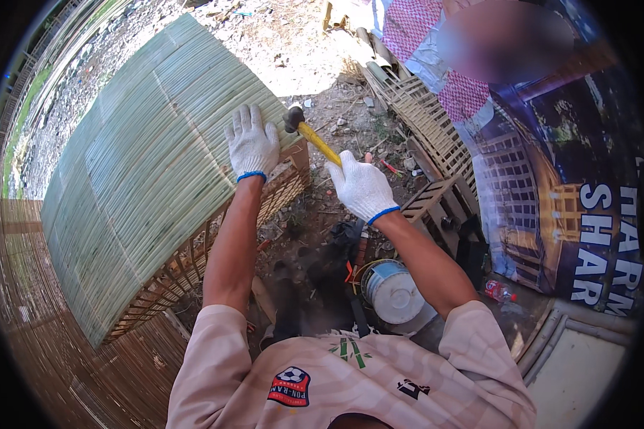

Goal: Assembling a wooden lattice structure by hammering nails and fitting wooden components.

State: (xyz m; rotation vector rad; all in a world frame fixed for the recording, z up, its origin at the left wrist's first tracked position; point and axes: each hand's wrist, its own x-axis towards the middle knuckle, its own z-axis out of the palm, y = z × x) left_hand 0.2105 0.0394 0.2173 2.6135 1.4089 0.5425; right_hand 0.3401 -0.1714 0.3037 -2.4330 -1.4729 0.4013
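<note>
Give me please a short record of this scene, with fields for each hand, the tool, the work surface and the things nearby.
left hand: left hand in a white glove, laid flat on the bamboo panel, near its right edge
right hand: right hand in a white glove, closed on the hammer handle
tool: hammer, yellow handle, dark head raised just beside the panel's edge
work surface: green slatted bamboo panel on a woven frame
nearby: white bucket and plastic bottle on the ground; a second person at upper right
</note>
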